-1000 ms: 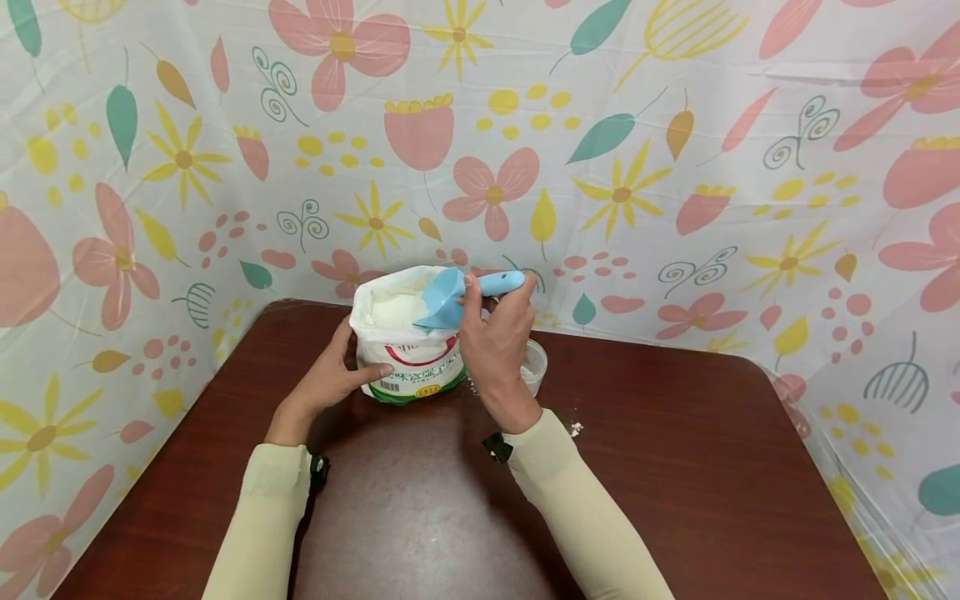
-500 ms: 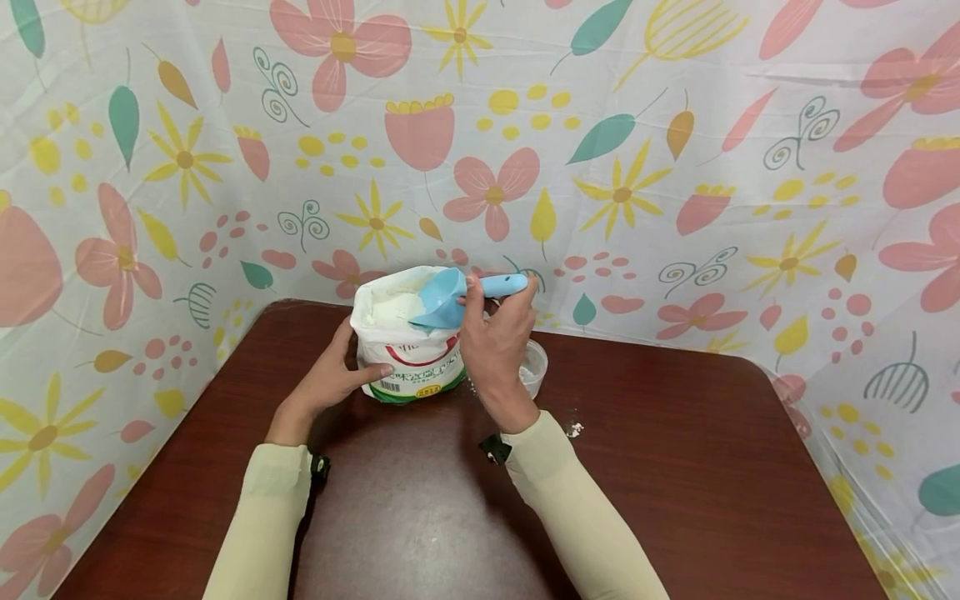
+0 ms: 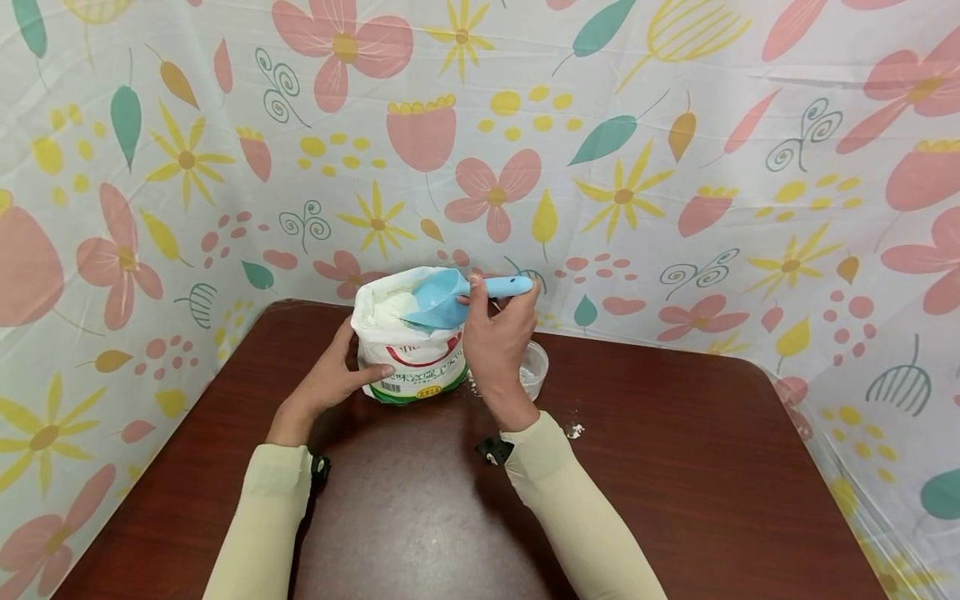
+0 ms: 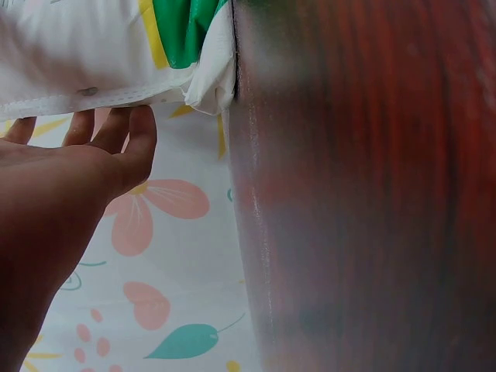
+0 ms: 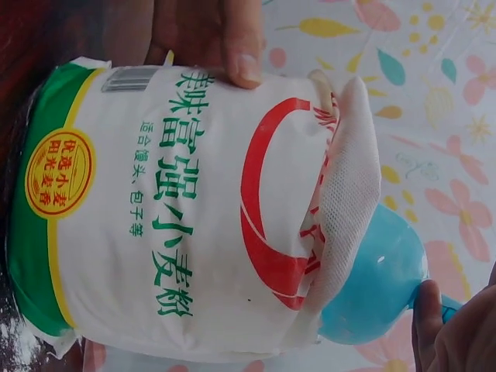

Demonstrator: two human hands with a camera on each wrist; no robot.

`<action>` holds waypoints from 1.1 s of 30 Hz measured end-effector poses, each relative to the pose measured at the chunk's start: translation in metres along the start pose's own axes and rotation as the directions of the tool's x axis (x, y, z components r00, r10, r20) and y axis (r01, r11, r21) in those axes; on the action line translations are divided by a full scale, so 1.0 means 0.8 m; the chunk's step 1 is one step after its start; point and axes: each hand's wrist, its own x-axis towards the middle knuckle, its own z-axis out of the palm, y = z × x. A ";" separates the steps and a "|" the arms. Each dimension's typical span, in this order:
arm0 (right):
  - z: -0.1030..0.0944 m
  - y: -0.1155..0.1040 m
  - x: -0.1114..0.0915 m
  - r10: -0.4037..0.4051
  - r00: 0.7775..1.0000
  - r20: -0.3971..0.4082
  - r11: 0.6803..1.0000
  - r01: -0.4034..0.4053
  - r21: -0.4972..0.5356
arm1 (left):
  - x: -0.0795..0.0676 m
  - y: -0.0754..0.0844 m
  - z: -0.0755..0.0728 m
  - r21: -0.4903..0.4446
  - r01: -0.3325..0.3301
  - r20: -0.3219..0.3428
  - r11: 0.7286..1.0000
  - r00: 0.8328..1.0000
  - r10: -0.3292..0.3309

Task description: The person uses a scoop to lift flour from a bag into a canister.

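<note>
A white cloth flour bag with a green base stands upright on the table, its top folded open. White flour shows inside, below the rim. My left hand holds the bag's left side, thumb across the front. In the left wrist view its fingertips press the bag's other face. My right hand grips the handle of a light blue scoop, its thumb near the neck. The scoop's mouth dips into the flour at the bag's right side, and its front edge is hidden there.
Behind my right wrist stands a small clear plastic tub with white powder in it, partly hidden. Spilled flour lies to its front right. The dark wooden table meets a flower-print curtain at the back.
The scoop has moved slightly left and deeper into the bag's mouth, and its handle end has dropped a little. My left hand and the bag have stayed in place.
</note>
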 end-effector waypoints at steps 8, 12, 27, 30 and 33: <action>0.000 0.000 0.000 0.042 0.999 0.015 0.997 -0.043 0.066 | 0.000 -0.001 0.001 -0.007 -0.002 0.004 1.000 1.000 0.002; -0.002 0.001 0.000 0.058 0.998 0.027 0.995 -0.060 0.081 | 0.000 -0.001 0.000 -0.006 -0.012 0.007 1.000 1.000 0.012; -0.004 0.003 0.003 0.098 0.994 0.055 0.988 -0.104 0.117 | -0.001 -0.001 0.000 -0.012 -0.011 0.008 1.000 1.000 0.011; -0.004 0.002 0.004 0.116 0.991 0.062 0.985 -0.122 0.123 | 0.000 -0.001 0.000 -0.011 -0.015 0.011 1.000 1.000 0.015; -0.004 0.001 0.005 0.130 0.989 0.078 0.980 -0.140 0.142 | 0.000 0.000 0.000 -0.017 -0.017 0.013 1.000 1.000 0.018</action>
